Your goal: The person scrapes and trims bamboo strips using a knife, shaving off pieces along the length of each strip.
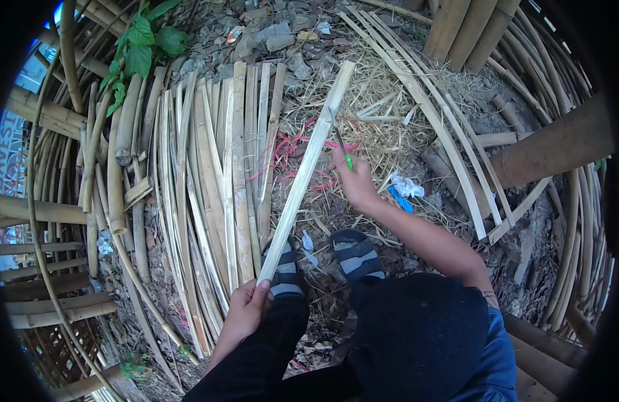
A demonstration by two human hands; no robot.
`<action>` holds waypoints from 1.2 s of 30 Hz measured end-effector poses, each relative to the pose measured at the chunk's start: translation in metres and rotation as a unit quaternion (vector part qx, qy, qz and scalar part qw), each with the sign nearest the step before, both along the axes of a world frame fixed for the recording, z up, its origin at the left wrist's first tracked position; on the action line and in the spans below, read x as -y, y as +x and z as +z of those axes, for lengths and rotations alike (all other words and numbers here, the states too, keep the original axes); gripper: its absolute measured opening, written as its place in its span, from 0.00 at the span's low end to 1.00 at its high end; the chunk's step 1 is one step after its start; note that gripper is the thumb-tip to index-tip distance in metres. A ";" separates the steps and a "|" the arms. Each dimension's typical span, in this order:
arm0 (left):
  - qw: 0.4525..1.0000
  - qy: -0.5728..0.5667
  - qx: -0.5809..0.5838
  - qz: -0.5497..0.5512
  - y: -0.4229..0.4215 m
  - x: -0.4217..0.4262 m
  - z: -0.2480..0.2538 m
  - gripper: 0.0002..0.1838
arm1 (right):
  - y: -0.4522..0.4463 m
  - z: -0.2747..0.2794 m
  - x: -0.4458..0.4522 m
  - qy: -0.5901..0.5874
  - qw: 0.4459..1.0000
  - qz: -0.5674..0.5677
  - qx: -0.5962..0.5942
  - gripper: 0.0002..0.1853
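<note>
Nearest us are our dark trousers (416, 335), knees bent over bare ground. Beside the left knee, our left hand (248, 308) is closed around the lower end of a pale bamboo strip (298, 191), its thumb lying along the edge. The strip slants up and away from that hand, passing over part of the left of two strapped sandals (356, 254). Farther out, our right hand (353, 179) is curled round a small green-handled knife (349, 161); its blade reaches the strip's upper part, though we cannot tell whether the edge bites. To the left we see a row of split bamboo (239, 167) lying side by side, and to the right of the knife a crumpled white scrap (408, 185). Beyond the right hand, pink string (290, 149) and curly shavings (383, 147) litter the ground, with long slats (430, 114) to their right. Farthest off lie grey stones (279, 41), with green leaves (140, 53) to their left.
</note>
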State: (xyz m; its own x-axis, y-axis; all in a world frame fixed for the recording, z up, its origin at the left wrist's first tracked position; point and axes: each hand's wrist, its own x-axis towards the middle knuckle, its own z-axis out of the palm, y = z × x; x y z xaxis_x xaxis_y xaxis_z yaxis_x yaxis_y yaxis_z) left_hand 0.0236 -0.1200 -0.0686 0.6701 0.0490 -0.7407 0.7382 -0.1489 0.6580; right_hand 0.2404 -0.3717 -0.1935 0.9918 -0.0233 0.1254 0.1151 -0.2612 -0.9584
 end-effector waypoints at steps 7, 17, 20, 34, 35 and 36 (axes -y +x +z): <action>0.997 -0.014 -0.027 -0.064 0.006 -0.006 -0.002 0.22 | -0.021 0.051 -0.017 0.409 0.874 0.063 -0.256 0.20; 0.943 -0.063 0.294 -0.140 0.108 0.019 -0.010 0.18 | -0.086 0.063 -0.057 0.305 0.878 0.228 -0.291 0.16; 0.970 -0.103 0.136 -0.173 0.112 0.021 -0.008 0.14 | -0.087 0.083 -0.047 0.064 0.973 0.211 -0.074 0.15; 0.967 -0.081 0.210 -0.118 0.089 0.034 0.000 0.21 | -0.075 0.094 -0.005 -0.193 0.953 0.195 0.126 0.21; 0.967 -0.081 0.209 -0.118 0.087 0.035 0.000 0.21 | -0.073 0.097 -0.001 -0.193 0.954 0.195 0.124 0.21; 0.968 -0.040 0.218 -0.117 0.085 0.036 0.000 0.23 | -0.070 0.104 0.003 -0.242 0.941 0.210 0.112 0.22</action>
State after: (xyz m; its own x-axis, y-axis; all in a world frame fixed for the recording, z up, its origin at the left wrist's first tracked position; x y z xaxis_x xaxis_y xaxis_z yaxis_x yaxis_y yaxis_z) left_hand 0.1087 -0.1563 -0.0688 0.9059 -0.1872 -0.3800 0.3400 -0.2137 0.9158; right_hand 0.1702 -0.3744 -0.0893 0.8482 0.4787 0.2268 0.4900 -0.5463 -0.6793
